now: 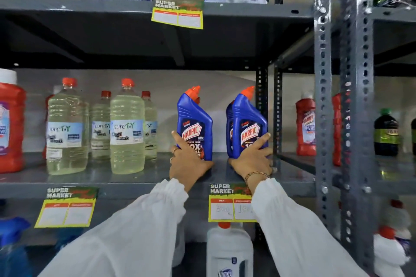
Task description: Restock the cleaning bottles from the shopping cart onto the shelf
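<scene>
Two blue Harpic bottles with orange caps stand upright on the grey middle shelf [135, 177]. My left hand [186, 164] grips the base of the left Harpic bottle [194, 119]. My right hand [252, 159] wraps around the lower part of the right Harpic bottle [248, 117], which has another blue bottle close behind it. Both arms reach forward in white sleeves. The shopping cart is not in view.
Several clear bleach bottles [127, 128] with red caps stand to the left, and a red jug [11, 128] at far left. A perforated grey upright [323, 96] rises just right of my right hand. Red bottles [305, 126] and a dark bottle [386, 132] fill the neighbouring bay. A white bottle [229, 252] stands below.
</scene>
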Demonstrator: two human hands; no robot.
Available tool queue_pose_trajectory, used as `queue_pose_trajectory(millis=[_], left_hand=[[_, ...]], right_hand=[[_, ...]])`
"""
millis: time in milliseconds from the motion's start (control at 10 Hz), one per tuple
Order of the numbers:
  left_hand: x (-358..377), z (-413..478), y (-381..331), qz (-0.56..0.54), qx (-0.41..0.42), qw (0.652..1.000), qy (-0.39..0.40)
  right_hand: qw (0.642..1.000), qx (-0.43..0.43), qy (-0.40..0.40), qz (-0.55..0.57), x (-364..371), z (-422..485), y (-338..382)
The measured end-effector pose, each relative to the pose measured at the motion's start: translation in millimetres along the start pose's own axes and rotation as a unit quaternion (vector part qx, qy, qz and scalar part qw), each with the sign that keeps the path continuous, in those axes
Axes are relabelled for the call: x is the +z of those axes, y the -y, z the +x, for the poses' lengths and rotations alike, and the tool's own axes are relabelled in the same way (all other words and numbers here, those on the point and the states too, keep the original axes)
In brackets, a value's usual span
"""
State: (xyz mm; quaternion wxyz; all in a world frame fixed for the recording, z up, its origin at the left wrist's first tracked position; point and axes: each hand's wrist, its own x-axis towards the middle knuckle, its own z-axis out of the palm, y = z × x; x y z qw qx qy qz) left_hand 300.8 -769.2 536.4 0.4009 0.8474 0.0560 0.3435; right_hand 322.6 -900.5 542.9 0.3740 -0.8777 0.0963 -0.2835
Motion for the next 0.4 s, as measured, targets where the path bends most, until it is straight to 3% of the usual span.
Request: queue_pose_trajectory(millis=[300,400], left_hand=[[-0.3,-1.9,4.6,-0.016,0.003,1.0,0.011],[-6.6,-2.6,2.3,-0.05,0.034,0.996,-0.058]], right_hand=[[1.0,0.007,0.01,0.024,-2.1,-2.7,-4.1],[0.994,-0.049,-0.081,0.054,-5.4,-12.8,-1.5]])
